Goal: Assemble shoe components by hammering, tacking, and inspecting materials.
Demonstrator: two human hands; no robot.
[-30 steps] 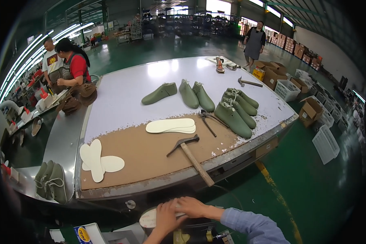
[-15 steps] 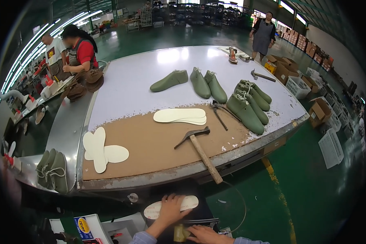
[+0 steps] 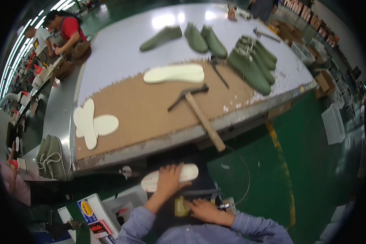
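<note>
Low in front of me, my left hand (image 3: 169,179) lies across a pale insole (image 3: 150,181), its fingers over the far edge and the thumb apart. The insole has faint reddish print and rests over a dark surface. To the right, my right hand (image 3: 205,210) is closed around a tool with a yellow block-shaped head (image 3: 181,206). Its kind is unclear, as the hand covers much of it. A dark bar runs beyond that hand, and a metal fitting (image 3: 223,206) shows beside it, near a thin curved hose (image 3: 248,183).
The worktable ahead holds a hammer (image 3: 201,118), pincers (image 3: 219,72), stacked insoles (image 3: 175,74), crossed insoles (image 3: 85,122) and several green shoe lasts (image 3: 194,37). The hammer handle overhangs the front edge. Boxes (image 3: 91,211) stand lower left. Two people (image 3: 69,34) work far left.
The view has tipped downward, so the table sits higher and more of my sleeves shows. My left hand remains on the insole, my right on the yellow-headed tool.
</note>
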